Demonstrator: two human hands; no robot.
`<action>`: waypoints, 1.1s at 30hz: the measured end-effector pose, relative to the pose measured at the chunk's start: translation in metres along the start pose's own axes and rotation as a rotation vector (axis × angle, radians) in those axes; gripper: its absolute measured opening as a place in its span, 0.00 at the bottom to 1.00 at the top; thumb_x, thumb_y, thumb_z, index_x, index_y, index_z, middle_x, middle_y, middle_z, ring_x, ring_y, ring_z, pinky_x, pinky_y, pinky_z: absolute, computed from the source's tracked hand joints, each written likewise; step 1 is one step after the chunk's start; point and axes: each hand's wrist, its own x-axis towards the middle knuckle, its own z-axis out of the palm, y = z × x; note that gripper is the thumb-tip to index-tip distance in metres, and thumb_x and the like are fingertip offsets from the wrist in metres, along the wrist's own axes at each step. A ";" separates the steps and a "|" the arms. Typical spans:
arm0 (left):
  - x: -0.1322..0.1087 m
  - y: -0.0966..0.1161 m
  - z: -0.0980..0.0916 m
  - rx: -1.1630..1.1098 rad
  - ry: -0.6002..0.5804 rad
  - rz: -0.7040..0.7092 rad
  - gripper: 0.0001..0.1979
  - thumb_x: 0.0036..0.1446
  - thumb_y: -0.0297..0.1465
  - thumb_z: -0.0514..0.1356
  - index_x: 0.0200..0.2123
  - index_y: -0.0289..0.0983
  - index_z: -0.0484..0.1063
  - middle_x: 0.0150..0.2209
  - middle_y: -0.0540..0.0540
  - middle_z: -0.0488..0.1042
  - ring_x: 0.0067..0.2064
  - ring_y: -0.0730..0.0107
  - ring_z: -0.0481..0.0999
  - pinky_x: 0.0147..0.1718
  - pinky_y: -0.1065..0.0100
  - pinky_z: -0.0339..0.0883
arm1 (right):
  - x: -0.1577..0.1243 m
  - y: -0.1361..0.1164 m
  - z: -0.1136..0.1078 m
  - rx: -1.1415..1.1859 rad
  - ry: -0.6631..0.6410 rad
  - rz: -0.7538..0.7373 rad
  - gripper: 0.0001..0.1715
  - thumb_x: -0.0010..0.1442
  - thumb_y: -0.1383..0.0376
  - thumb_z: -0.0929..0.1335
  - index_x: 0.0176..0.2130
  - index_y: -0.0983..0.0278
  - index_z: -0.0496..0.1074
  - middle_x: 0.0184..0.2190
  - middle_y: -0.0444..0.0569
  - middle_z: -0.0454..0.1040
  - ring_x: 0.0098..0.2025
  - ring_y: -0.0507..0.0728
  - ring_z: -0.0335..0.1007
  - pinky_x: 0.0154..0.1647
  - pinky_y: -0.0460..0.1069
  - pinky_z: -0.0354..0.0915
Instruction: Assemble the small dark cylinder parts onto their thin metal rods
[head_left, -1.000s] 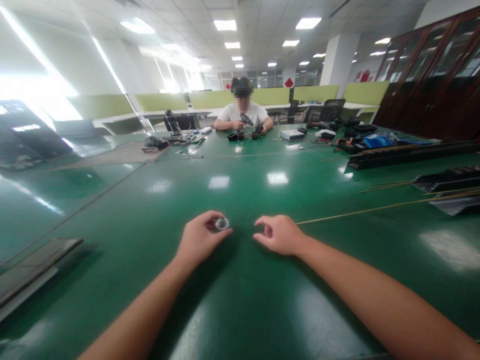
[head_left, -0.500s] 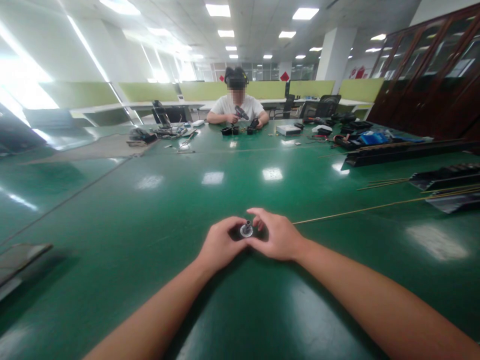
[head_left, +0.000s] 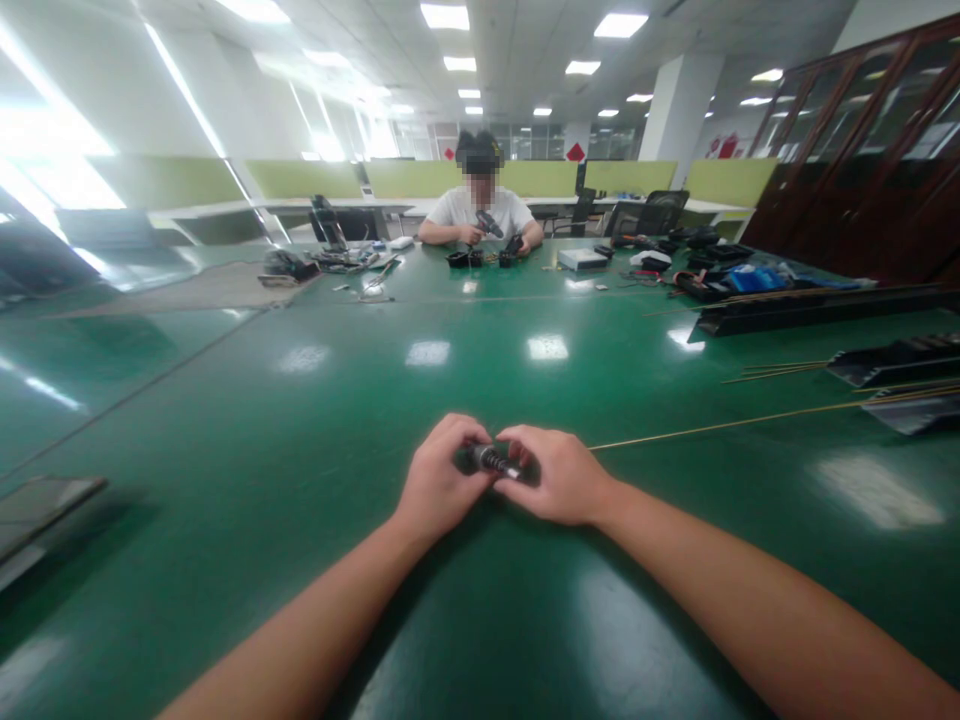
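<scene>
Between my two hands is a small dark metal part (head_left: 491, 459), ribbed like a spring or thread, with a bright silver tip. It lies tilted, its tip pointing right and down. My left hand (head_left: 444, 470) grips its dark end between thumb and fingers. Curled around the silver end is my right hand (head_left: 559, 475), its fingertips at the part and its thumb close to my left thumb. The exact contact of the right fingers is partly hidden. Both hands are just over the green table (head_left: 315, 520).
A thin brass-coloured rod (head_left: 720, 427) runs right from behind my right hand to dark metal profiles (head_left: 907, 408). Across the table sits a person (head_left: 480, 210) holding a power drill (head_left: 489, 223). Tools and a blue item (head_left: 757, 278) lie back right; a flat panel (head_left: 49, 510) lies left.
The small metal part has turned from standing upright, its round silver base showing, to lying tilted with its silver tip to the right. My hands stay nearly in place; the view shifts slightly.
</scene>
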 end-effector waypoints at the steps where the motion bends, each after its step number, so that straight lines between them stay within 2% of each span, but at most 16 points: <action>1: 0.000 0.000 0.000 -0.009 0.001 0.004 0.11 0.49 0.21 0.66 0.35 0.38 0.71 0.37 0.49 0.73 0.42 0.69 0.73 0.42 0.69 0.66 | 0.000 0.000 0.000 -0.003 -0.001 -0.003 0.25 0.57 0.57 0.71 0.52 0.62 0.69 0.39 0.48 0.77 0.36 0.56 0.74 0.40 0.50 0.68; 5: 0.000 -0.001 -0.001 -0.060 -0.002 0.006 0.12 0.51 0.31 0.69 0.39 0.39 0.74 0.40 0.49 0.76 0.42 0.68 0.75 0.44 0.68 0.68 | 0.000 0.002 0.000 -0.009 0.002 -0.014 0.25 0.57 0.56 0.71 0.52 0.62 0.69 0.39 0.48 0.77 0.36 0.56 0.74 0.39 0.49 0.68; 8: -0.001 -0.003 -0.001 -0.081 -0.004 -0.029 0.13 0.51 0.33 0.70 0.41 0.39 0.75 0.41 0.48 0.77 0.42 0.67 0.76 0.45 0.67 0.70 | 0.000 0.002 -0.001 -0.017 0.001 -0.011 0.25 0.57 0.56 0.71 0.52 0.61 0.69 0.38 0.47 0.77 0.36 0.56 0.73 0.39 0.49 0.68; 12: -0.001 -0.004 0.001 -0.135 -0.014 -0.128 0.15 0.49 0.34 0.71 0.41 0.39 0.75 0.40 0.48 0.78 0.40 0.67 0.77 0.42 0.67 0.72 | -0.001 0.002 -0.001 -0.017 -0.003 -0.007 0.24 0.57 0.57 0.71 0.51 0.61 0.70 0.37 0.47 0.77 0.35 0.55 0.73 0.39 0.49 0.68; 21: 0.000 -0.011 0.006 -0.310 -0.088 -0.328 0.19 0.56 0.40 0.65 0.49 0.40 0.72 0.44 0.47 0.79 0.45 0.63 0.79 0.49 0.61 0.71 | -0.001 0.005 0.000 -0.012 -0.016 0.007 0.24 0.57 0.55 0.72 0.51 0.61 0.70 0.35 0.46 0.76 0.35 0.55 0.73 0.39 0.49 0.67; 24: 0.000 -0.010 0.006 -0.282 -0.079 -0.305 0.17 0.55 0.39 0.66 0.46 0.40 0.73 0.42 0.48 0.79 0.42 0.65 0.79 0.46 0.63 0.72 | -0.001 0.004 0.000 -0.019 -0.015 0.011 0.25 0.57 0.55 0.72 0.52 0.61 0.70 0.36 0.46 0.77 0.35 0.55 0.73 0.39 0.49 0.67; 29: 0.000 -0.006 0.002 -0.091 0.011 -0.160 0.11 0.51 0.33 0.69 0.36 0.39 0.73 0.36 0.50 0.75 0.38 0.68 0.75 0.37 0.68 0.70 | -0.001 0.002 -0.001 -0.035 -0.007 0.022 0.26 0.57 0.55 0.72 0.52 0.61 0.70 0.38 0.47 0.78 0.36 0.56 0.74 0.39 0.49 0.67; 33: -0.001 -0.003 0.000 0.020 -0.014 -0.061 0.08 0.51 0.27 0.67 0.34 0.39 0.72 0.36 0.49 0.72 0.39 0.69 0.72 0.37 0.68 0.67 | -0.001 0.001 -0.001 -0.036 0.024 0.028 0.28 0.55 0.54 0.73 0.52 0.61 0.69 0.38 0.47 0.78 0.37 0.57 0.75 0.40 0.50 0.67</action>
